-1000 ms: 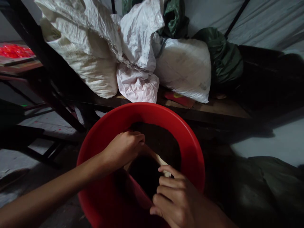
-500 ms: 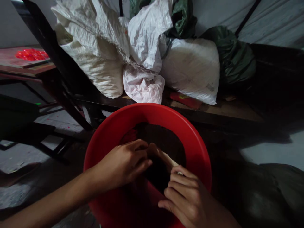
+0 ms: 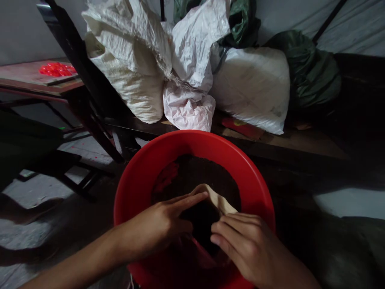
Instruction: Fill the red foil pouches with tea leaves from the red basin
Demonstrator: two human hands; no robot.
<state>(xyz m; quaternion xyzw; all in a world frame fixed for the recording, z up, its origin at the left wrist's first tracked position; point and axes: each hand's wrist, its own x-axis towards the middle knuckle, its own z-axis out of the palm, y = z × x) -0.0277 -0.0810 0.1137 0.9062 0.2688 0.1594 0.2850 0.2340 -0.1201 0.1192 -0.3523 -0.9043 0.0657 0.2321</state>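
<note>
A large red plastic tub stands in front of me, with dark loose material in it. Inside the tub is a small cloth bag, pale along its far rim and reddish on the near side. Its mouth is spread and looks black within. My left hand holds the left side of the bag's mouth, index finger stretched along the rim. On the right side, my right hand pinches the rim with curled fingers. The bag's lower part is hidden in shadow.
Behind the tub, white woven sacks and dark green bags lie on a low wooden bench. A table at left bears small bright red pieces. A stool and another person's foot are at left.
The bag's mouth is spread wider and its pale rim shows more. My left index finger has straightened along the rim. The whole view has shifted slightly, moving the surroundings rightward.
</note>
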